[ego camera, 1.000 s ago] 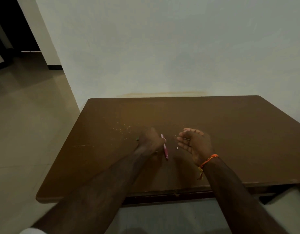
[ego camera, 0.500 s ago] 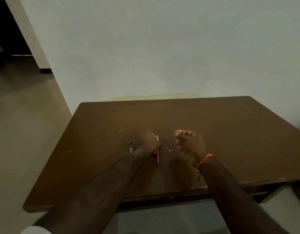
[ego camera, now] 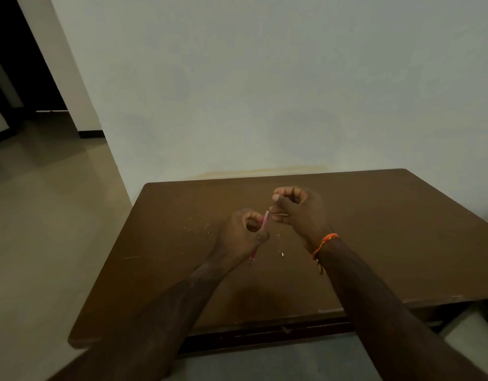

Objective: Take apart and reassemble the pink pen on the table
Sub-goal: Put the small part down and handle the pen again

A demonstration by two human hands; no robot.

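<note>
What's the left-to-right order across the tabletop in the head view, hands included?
Pale specks → left hand → pink pen → small white piece → right hand → orange wrist thread.

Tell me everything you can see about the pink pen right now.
The pink pen is a thin, plastic-looking barrel held in the left hand, lifted above the brown table. It stands tilted, its upper end near the right hand, its lower tip poking out below the left palm. The left hand's fingers hide its middle. The right hand pinches a thin, pale piece beside the pen's top; what part it is cannot be told.
</note>
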